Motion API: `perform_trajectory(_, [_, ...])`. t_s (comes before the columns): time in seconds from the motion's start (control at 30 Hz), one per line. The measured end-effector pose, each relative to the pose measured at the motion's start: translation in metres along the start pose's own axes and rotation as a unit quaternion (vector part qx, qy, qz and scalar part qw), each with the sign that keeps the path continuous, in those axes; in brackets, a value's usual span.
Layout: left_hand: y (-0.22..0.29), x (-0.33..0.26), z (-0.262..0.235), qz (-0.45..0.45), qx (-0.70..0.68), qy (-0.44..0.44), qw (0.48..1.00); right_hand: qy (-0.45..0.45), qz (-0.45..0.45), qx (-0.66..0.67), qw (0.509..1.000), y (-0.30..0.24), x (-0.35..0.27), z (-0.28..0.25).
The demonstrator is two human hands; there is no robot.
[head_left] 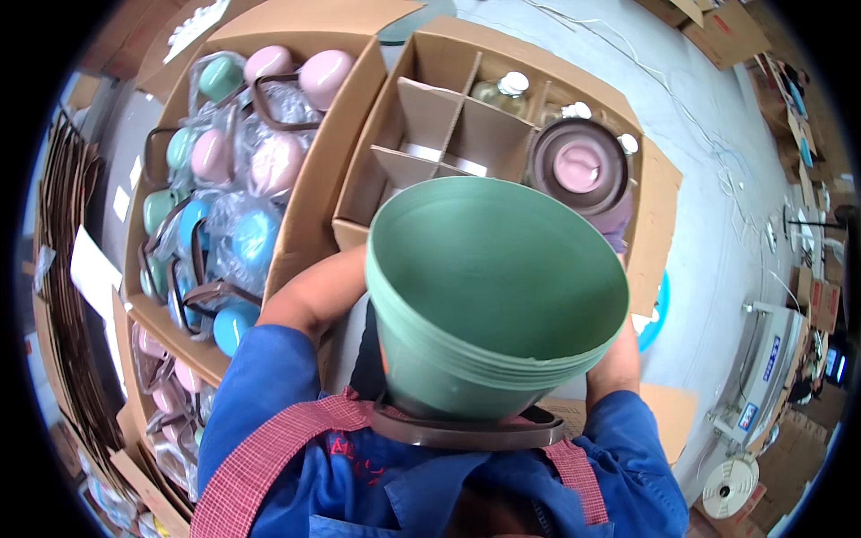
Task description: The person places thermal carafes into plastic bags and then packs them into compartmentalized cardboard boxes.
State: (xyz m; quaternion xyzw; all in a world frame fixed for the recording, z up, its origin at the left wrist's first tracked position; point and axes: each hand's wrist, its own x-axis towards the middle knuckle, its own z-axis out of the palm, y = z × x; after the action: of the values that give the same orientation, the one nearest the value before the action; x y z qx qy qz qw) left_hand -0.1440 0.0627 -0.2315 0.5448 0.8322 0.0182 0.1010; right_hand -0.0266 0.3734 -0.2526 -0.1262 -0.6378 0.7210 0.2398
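Note:
A large green plastic bucket [484, 269] fills the middle of the view, tilted so its inside faces up. It shows several ridges below its rim; I cannot tell whether it is one bucket or a nested stack. A brown curved handle [466, 430] lies on its near side, against my chest. My left forearm [327, 287] reaches behind the bucket's left side. On the other side, my right forearm [617, 363] runs up along it. The bucket hides both hands and their fingers. Just beyond stands an open cardboard box [395, 112] with cardboard dividers.
Clear bottles with white caps, one a glass bottle [504, 93], stand in the divided box. A round brown-and-pink piece [578, 168] rests at its right. At left, another carton [309, 224] holds pink, green and blue rounded items in plastic. Flattened cardboard [67, 215] and a scale [758, 377] flank the area.

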Motion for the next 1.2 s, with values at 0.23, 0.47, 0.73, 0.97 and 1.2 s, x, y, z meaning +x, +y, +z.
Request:
perform_trajectory(0.23, [0.003, -0.017, -0.061, -0.002, -0.075, 0.155, 0.985, 0.260, -0.044, -0.359, 0.895, -0.052, -0.043, 0.037])
perform_trajectory(0.47, [0.039, -0.081, -0.314, 0.175, -0.123, 0.473, 0.855, -0.150, 0.127, 0.284, 0.939, -0.152, -0.040, 0.154])
perform_trajectory(0.73, [0.024, -0.106, -0.347, 0.081, -0.207, 0.557, 0.800, -0.311, 0.169, 0.449, 0.821, -0.226, -0.052, 0.173])
perform_trajectory(0.97, [0.021, -0.118, -0.314, 0.147, -0.456, -0.003, 0.878, -0.185, -0.070, 0.077, 0.977, -0.175, -0.127, 0.165])
perform_trajectory(1.2, [0.055, -0.086, -0.295, 0.265, -0.166, -0.063, 0.948, 0.020, -0.082, -0.678, 0.730, -0.011, -0.030, 0.079])
